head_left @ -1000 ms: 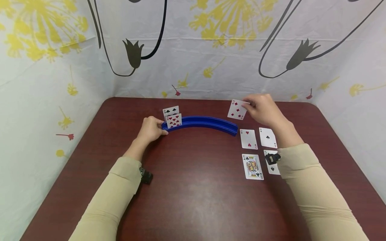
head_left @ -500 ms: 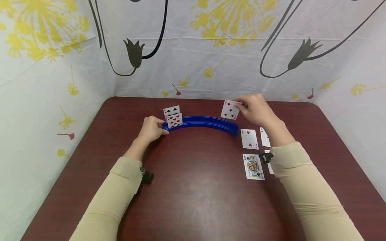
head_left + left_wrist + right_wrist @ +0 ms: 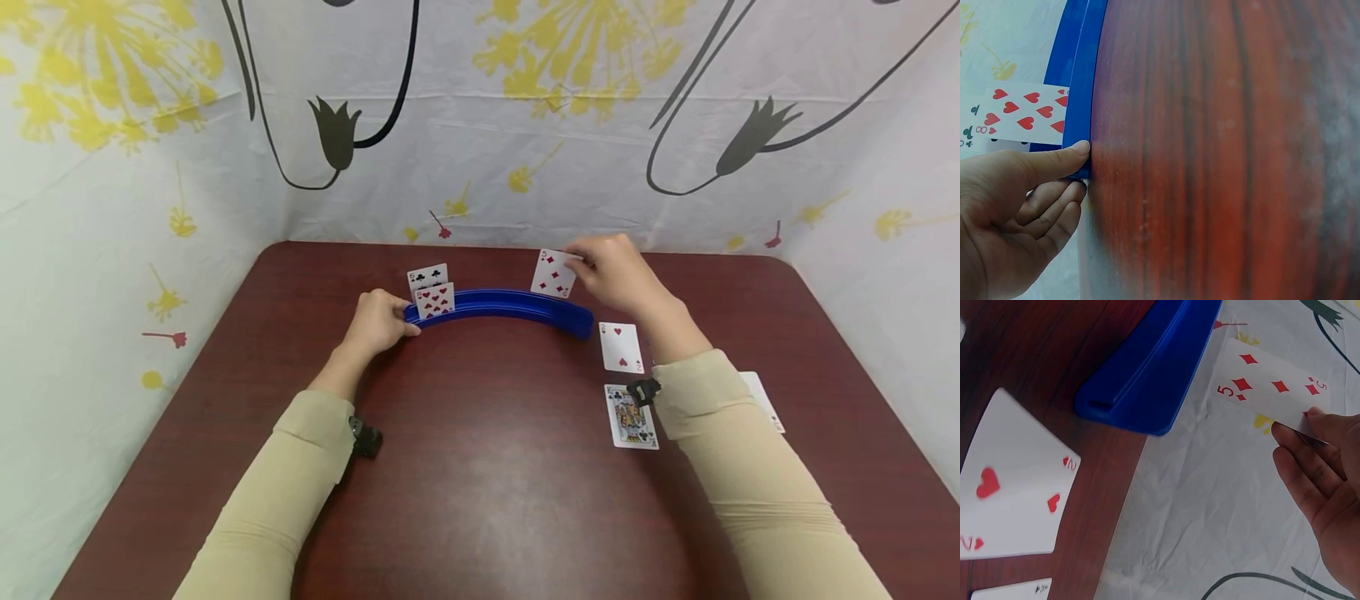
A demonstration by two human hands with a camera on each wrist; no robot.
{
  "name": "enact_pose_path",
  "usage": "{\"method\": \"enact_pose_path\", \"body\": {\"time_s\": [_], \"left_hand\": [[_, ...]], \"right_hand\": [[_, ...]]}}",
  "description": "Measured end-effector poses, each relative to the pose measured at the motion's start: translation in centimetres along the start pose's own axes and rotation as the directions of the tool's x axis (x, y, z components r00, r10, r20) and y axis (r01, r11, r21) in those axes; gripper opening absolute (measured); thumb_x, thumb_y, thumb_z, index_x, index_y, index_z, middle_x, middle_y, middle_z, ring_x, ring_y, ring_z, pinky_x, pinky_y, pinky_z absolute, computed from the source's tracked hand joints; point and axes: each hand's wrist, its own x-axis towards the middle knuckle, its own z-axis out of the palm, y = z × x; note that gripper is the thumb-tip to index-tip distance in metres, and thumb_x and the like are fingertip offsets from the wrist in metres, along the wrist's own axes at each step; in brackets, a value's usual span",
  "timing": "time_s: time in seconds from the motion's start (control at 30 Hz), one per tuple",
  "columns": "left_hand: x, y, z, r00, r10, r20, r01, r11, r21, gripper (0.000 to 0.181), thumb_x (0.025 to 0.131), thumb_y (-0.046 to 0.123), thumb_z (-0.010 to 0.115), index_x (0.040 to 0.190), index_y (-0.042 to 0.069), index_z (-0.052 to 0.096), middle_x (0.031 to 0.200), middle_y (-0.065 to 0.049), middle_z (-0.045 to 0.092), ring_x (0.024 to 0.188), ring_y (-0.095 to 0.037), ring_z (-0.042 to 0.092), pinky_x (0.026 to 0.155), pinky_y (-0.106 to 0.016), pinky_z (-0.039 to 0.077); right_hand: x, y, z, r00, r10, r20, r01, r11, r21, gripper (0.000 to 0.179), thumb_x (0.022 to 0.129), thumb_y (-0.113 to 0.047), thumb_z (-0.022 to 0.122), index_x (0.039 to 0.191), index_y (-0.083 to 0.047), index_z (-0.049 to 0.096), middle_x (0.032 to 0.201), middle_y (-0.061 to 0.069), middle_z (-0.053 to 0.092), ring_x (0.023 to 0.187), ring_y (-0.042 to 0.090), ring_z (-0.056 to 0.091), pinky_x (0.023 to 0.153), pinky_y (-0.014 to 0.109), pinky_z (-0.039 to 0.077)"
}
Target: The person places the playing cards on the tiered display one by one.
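Across the background, pale cloth point(image 3: 577, 204) with a yellow and dark plant pattern, cut off at the upper edge. In front of it, dark reddish table point(image 3: 480, 467), near edge out of frame. At either side, left sleeve point(image 3: 258, 492) and right sleeve point(image 3: 765, 471), both cropped below. On the table's far half, arched blue holder point(image 3: 517, 305). At its left tip, left hand point(image 3: 377, 322), partly closed, with that end gripped between thumb and fingers, some fingertips lost behind it. Behind the holder's right half, right hand point(image 3: 617, 271), in a pinch on the five of diamonds point(image 3: 553, 273); card partly covered by the thumb, and apart from the holder in the right wrist view. Upright in the holder's left end, eight of hearts point(image 3: 435, 300) before a largely covered six of clubs point(image 3: 427, 273), lower edges of both hidden. Flat at right, two of hearts point(image 3: 621, 347), whole in the head view; nearer, king of clubs point(image 3: 632, 421), overlapped by a black wrist device point(image 3: 643, 392); beyond the sleeve, mostly hidden further card point(image 3: 763, 402), face unreadable.
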Motion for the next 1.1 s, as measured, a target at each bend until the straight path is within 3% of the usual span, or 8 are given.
{"method": "enact_pose_path", "body": {"time_s": [1.1], "left_hand": [[0.2,-0.3,0.1,1.000,0.010,-0.015,-0.010,1.000,0.004,0.046,0.080,0.013,0.088,0.120,-0.004,0.072,0.105,-0.018,0.075,0.092,-0.023,0.066,0.083,-0.039,0.057]], "right_hand": [[2.9,-3.4,3.9,1.000,0.008,-0.020,-0.007,0.999,0.033,0.014,0.095,-0.008,0.070,0.106,-0.002,0.077,0.098,0.013,0.076,0.084,0.029,0.071,0.079,0.047,0.054]]}}
